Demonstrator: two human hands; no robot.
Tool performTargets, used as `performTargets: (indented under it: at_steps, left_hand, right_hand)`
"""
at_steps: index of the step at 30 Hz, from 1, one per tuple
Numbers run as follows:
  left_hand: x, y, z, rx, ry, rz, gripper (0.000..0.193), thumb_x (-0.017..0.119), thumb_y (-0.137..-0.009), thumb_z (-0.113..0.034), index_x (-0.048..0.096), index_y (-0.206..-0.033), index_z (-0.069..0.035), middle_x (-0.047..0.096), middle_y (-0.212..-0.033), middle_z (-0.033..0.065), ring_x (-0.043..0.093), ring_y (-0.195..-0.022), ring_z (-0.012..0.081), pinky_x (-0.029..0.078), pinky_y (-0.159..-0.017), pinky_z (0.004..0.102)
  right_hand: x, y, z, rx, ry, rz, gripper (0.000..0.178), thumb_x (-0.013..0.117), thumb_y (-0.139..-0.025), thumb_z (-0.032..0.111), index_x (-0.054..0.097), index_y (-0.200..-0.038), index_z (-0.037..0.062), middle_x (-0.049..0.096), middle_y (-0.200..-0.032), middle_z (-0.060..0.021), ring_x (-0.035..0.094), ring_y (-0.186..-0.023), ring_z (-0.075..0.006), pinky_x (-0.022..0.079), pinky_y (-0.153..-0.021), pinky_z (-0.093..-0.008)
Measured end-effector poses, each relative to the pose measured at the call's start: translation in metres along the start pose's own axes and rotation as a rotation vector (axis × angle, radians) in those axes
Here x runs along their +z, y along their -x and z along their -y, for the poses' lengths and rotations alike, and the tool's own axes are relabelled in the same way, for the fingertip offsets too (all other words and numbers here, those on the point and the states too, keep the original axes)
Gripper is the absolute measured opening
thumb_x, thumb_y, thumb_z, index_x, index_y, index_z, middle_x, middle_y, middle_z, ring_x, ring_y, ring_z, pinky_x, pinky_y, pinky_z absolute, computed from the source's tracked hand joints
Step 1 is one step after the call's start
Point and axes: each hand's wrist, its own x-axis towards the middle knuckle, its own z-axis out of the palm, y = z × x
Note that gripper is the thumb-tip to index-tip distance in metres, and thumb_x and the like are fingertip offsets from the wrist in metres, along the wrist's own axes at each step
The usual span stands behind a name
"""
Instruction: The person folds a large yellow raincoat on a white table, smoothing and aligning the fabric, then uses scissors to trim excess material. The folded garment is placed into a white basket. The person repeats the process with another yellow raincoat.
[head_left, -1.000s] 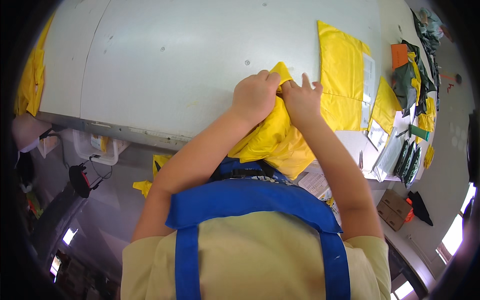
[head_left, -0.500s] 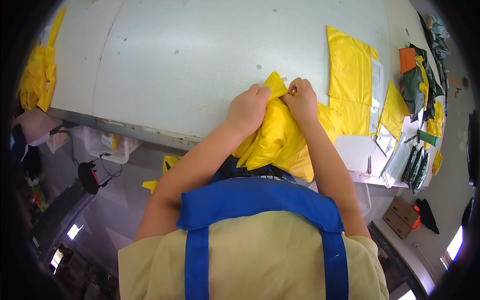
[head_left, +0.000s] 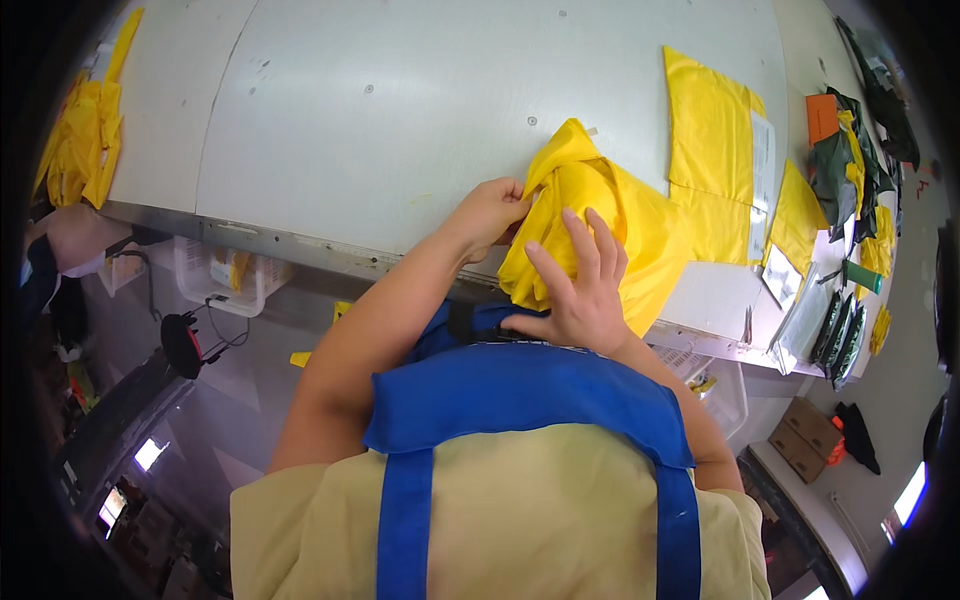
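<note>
A bulky, crumpled yellow plastic bag lies at the near edge of the pale table, with its pointed corner toward the far side. My left hand grips the left edge of the bag, fingers and thumb pressed together on the plastic. Over the bag's near side my right hand is open, its fingers spread; whether the fingertips touch the plastic is hard to tell. What the bag contains is hidden.
Flat yellow bags lie to the right, one with a white label. Beyond them are dark packages and an orange box. More yellow bags hang at the far left. White baskets sit below the table edge.
My right hand has left the bag's top corner, come nearer to me and spread its fingers. My left hand has slid down to the bag's left edge.
</note>
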Motion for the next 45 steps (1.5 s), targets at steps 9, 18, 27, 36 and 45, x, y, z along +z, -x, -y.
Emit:
performTargets:
  at_steps: [9,18,27,36,45]
  left_hand:
    - [0.003,0.004,-0.006,0.003,-0.085,0.054,0.009,0.054,-0.089,-0.007,0.054,-0.095,0.0,0.062,-0.083,0.009,0.064,-0.071,0.0174,0.057,-0.063,0.0299]
    - [-0.006,0.034,0.013,0.1,-0.348,0.008,0.007,0.055,-0.084,-0.001,0.048,-0.083,-0.001,0.06,-0.074,0.0113,0.065,-0.06,0.0184,0.054,-0.052,0.0288]
    - [-0.001,0.041,0.023,0.179,-0.452,-0.139,0.008,0.055,-0.082,-0.001,0.047,-0.082,-0.001,0.059,-0.071,0.0094,0.064,-0.059,0.0166,0.052,-0.051,0.0272]
    - [0.002,0.044,0.022,0.209,-0.219,-0.029,0.009,0.056,-0.084,-0.001,0.047,-0.086,0.0,0.06,-0.073,0.0101,0.065,-0.063,0.0162,0.053,-0.054,0.027]
    - [0.002,0.035,0.025,0.147,-0.144,-0.045,0.008,0.056,-0.085,-0.002,0.048,-0.086,-0.002,0.059,-0.074,0.0085,0.063,-0.062,0.0146,0.052,-0.054,0.0255]
  right_hand:
    - [0.008,-0.01,-0.018,0.238,-0.188,-0.149,0.046,0.074,-0.059,0.007,0.06,-0.104,0.0102,0.054,-0.112,-0.0163,0.057,-0.097,-0.0342,0.049,-0.081,-0.0372]
    - [0.034,0.0,-0.042,0.117,-0.238,0.265,0.041,0.07,-0.061,0.006,0.063,-0.101,0.0088,0.064,-0.093,-0.0113,0.059,-0.093,-0.0301,0.048,-0.083,-0.0394]
    - [0.034,-0.012,-0.047,0.518,-0.646,0.436,0.038,0.072,-0.063,0.005,0.058,-0.099,0.0065,0.058,-0.099,-0.0138,0.054,-0.095,-0.0339,0.045,-0.086,-0.0411]
    - [0.043,-0.005,-0.049,0.111,-0.141,0.365,0.048,0.073,-0.059,0.005,0.055,-0.103,0.0097,0.051,-0.096,-0.0128,0.052,-0.098,-0.0346,0.046,-0.082,-0.0396]
    - [0.027,-0.023,-0.077,0.554,-0.996,0.794,0.039,0.07,-0.074,0.008,0.055,-0.109,0.0056,0.055,-0.105,-0.0085,0.056,-0.099,-0.0219,0.045,-0.087,-0.0307]
